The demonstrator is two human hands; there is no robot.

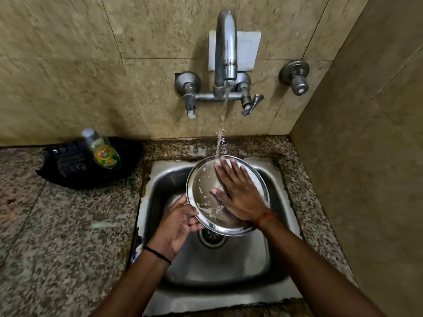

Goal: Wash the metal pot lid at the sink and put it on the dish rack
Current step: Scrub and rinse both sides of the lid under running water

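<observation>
The round shiny metal pot lid (203, 186) tilted over the steel sink (229, 266) under running water. Leftward stood a clear "Vim" bottle (103, 152). Our left hand (176, 227) gripped its rim; our right hand (240, 191) lay open, flat across it.

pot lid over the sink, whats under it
Under the pot lid lies the steel sink basin, with its drain partly showing below the lid's near rim. The left hand grips that rim. The basin directly beneath stays hidden.

Soapy metal lid (201, 186) tilted over sink (229, 266)
</observation>
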